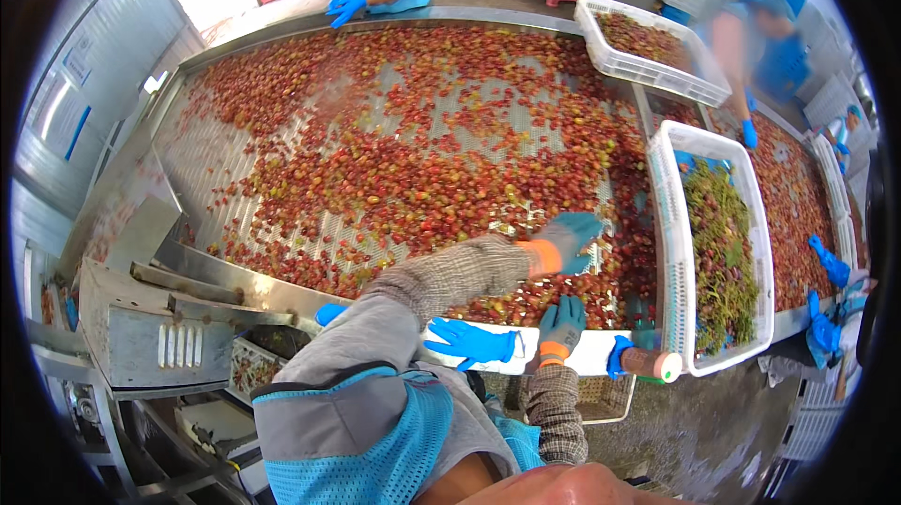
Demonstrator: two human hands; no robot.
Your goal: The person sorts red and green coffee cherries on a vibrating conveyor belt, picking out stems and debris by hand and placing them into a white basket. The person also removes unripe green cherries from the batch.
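Loose red and yellow-green fruits (394,195), which look like grapes, cover a perforated metal sorting table (211,125) before me. My left hand (571,244), in a teal glove with an orange cuff, reaches across over the fruit near the right end. Its fingers are blurred; nothing shows in its grasp. Closer to my body, my right hand (562,327), gloved alike, lies over the near white edge (595,353) with its fingertips at the fruit. Beside it on that edge lies an empty blue glove (475,342).
At right, a white crate (764,251) holds green stems (721,258). Another white crate (662,75) of fruit sits farther back. A capped container (651,364) lies near my right hand. People with blue gloves (348,6) stand around the tables. Metal housing (169,336) is at left.
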